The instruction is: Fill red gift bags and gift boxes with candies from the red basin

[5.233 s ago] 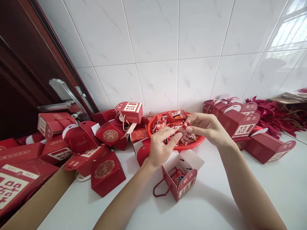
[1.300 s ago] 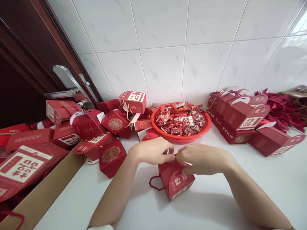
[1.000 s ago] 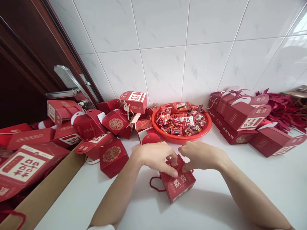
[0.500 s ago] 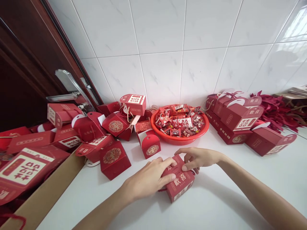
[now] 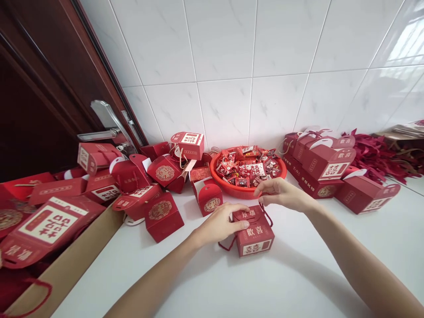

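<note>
A small red gift box (image 5: 255,234) with a closed lid and gold characters stands on the white tabletop in front of me. My left hand (image 5: 220,223) grips it from the left, thumb across the top and fingertips at the lid flap. A dark red cord handle (image 5: 269,217) loops up at the box's right side, and another loop hangs out on the left. Over the box's back right corner, my right hand (image 5: 281,193) pinches the top of the right cord, its fingertips partly hidden.
Behind the box stands a red plastic basin (image 5: 232,189) full of wrapped candies (image 5: 253,168). Several more gift boxes (image 5: 164,216) crowd the left, some in a cardboard carton (image 5: 89,238). Stacked boxes (image 5: 327,163) and dark red ribbons (image 5: 374,154) lie at right, along a tiled wall.
The box has turned so its front faces me more squarely. My right hand has lifted off the lid, up and away, drawing the right cord upward. My left hand stays on the box.
</note>
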A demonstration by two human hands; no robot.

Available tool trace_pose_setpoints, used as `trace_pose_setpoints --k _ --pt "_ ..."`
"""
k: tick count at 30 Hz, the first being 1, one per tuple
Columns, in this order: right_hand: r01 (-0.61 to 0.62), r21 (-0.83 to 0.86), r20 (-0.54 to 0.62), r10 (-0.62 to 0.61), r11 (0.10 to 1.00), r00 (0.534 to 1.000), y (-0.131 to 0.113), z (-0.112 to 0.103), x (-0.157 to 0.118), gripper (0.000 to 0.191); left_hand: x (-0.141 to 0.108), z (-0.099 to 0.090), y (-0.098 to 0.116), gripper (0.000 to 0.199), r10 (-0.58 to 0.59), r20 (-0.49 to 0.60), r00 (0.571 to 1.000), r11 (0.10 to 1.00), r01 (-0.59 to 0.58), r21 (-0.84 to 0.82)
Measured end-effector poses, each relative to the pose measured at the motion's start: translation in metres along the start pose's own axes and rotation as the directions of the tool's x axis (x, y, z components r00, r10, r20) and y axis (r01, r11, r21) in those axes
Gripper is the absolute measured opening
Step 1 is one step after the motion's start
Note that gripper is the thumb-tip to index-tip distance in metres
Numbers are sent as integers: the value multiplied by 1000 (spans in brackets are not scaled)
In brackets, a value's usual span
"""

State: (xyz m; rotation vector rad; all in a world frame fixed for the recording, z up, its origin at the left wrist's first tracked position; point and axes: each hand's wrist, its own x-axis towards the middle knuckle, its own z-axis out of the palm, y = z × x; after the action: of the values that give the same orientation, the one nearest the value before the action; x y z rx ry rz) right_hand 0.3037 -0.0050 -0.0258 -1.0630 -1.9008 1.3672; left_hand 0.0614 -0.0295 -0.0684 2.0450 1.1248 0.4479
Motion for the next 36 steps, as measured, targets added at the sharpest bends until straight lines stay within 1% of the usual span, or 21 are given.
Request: trace_pose_setpoints --k 2,5,9,11,13,15,18,20,22,24,26,29,31,33,36 --pt "29 -104 -29 -33 994 999 -3 -4 -2 21 0 -3 4 51 -9 6 1000 999 8 37" --pt "64 -258 -11 -69 964 998 -8 -13 -8 18 -5 -11 18 51 -33 39 999 989 27 148" --pt "99 -344 -42 -121 934 992 -13 -23 -19 19 -9 -21 34 51 -95 71 993 951 69 301" --pt "115 -357 -45 -140 927 989 -16 -25 -23 20 -7 -23 39 51 -98 95 991 942 62 331" --pt "147 -346 -16 -163 927 987 -18 -27 -26 23 -3 -24 41 50 -58 120 991 953 19 303" --pt "187 -326 35 -186 927 982 -19 -30 -29 25 1 -23 43 43 -18 140 990 967 -19 254" --pt "216 -298 110 -191 930 975 -19 -34 -33 26 4 -21 47 30 -3 166 986 974 -35 225" --pt "203 -254 147 -170 946 974 -19 -37 -35 27 3 -19 49 32 -18 178 984 976 -22 218" --pt "198 -210 189 -159 957 969 -19 -40 -37 28 1 -18 50 38 -42 181 982 979 5 203" --pt "211 -212 217 -165 954 962 -20 -40 -37 28 0 -18 50 42 -58 174 983 982 24 187" --pt "221 -258 189 -175 940 966 -21 -40 -37 28 -2 -17 49 44 -56 159 986 984 27 177" --pt "194 -348 40 -192 917 981 -21 -35 -35 28 -2 -17 47 46 -52 150 987 986 27 166" --pt "183 -387 -44 -216 904 975 -21 -31 -34 26 -1 -16 45 46 -48 148 988 986 23 165" --pt "194 -389 -75 -241 901 968 -21 -26 -33 23 -1 -13 42 46 -50 140 989 985 25 172" --pt "222 -308 -64 -253 925 965 -22 -20 -32 21 0 -9 37 45 -60 115 992 984 39 176"
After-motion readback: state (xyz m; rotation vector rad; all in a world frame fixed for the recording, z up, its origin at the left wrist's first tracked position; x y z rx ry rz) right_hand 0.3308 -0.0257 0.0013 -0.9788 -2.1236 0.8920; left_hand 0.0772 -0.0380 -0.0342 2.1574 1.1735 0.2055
